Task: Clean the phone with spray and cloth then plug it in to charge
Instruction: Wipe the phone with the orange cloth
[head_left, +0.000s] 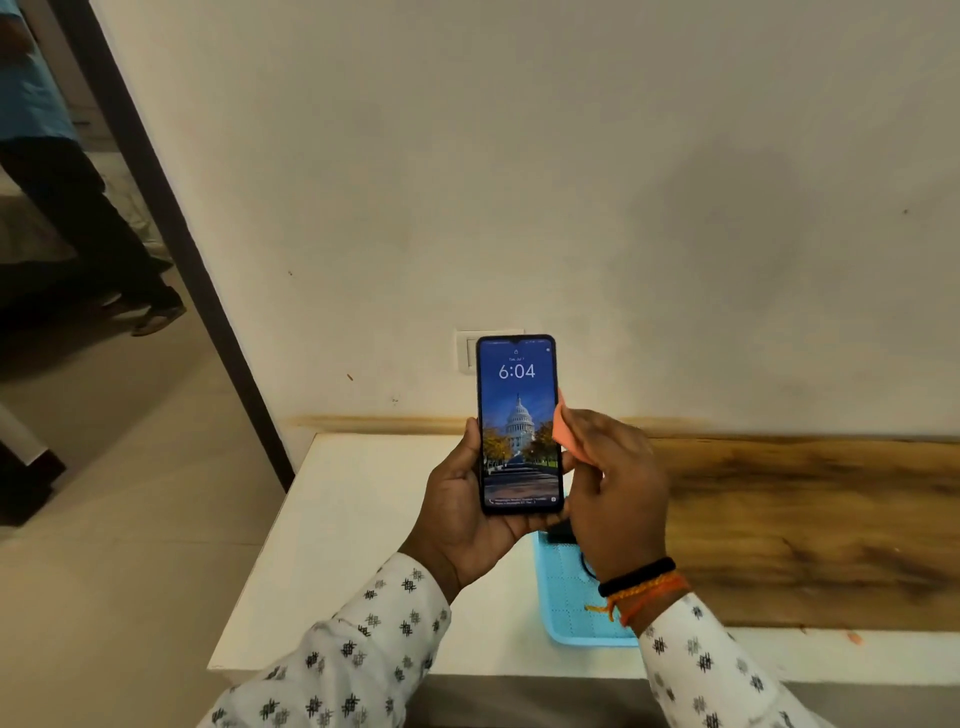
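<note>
My left hand (467, 514) holds the phone (519, 426) upright above the table, gripping its lower half from behind. The screen is lit and shows a lock screen reading 6:04 over a domed building. My right hand (613, 483) is closed on a small orange cloth (562, 423), pressed against the phone's right edge. A black charger (563, 534) with its cable lies in the light blue tray (571, 618), mostly hidden by my right wrist. No spray bottle is in view.
A white wall socket plate (465, 353) sits on the wall just behind the phone. The white table (353, 545) has a wood-grain panel (810, 530) on its right. At far left a doorway shows another person's legs (88, 223).
</note>
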